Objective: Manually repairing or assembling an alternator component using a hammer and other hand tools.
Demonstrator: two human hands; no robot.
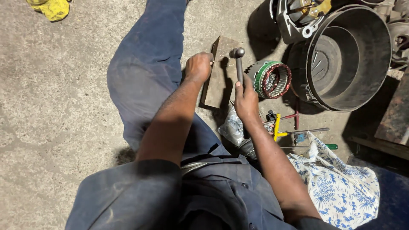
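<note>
My right hand (246, 99) grips the handle of a metal hammer (238, 59), its round head raised over a flat wooden block (220, 81) on the concrete floor. My left hand (198, 66) is closed at the block's left edge, pinching a small thin part against it; the part is too small to tell what it is. A wound stator ring with green and copper coils (272, 79) lies just right of the hammer.
A large dark metal drum (349, 59) and motor housing parts (302, 17) lie at upper right. Screwdrivers and small tools (294, 130), a crumpled plastic bag (232, 127) and a blue-patterned white cloth (341, 183) lie by my right forearm. A yellow rag (51, 8) lies at top left.
</note>
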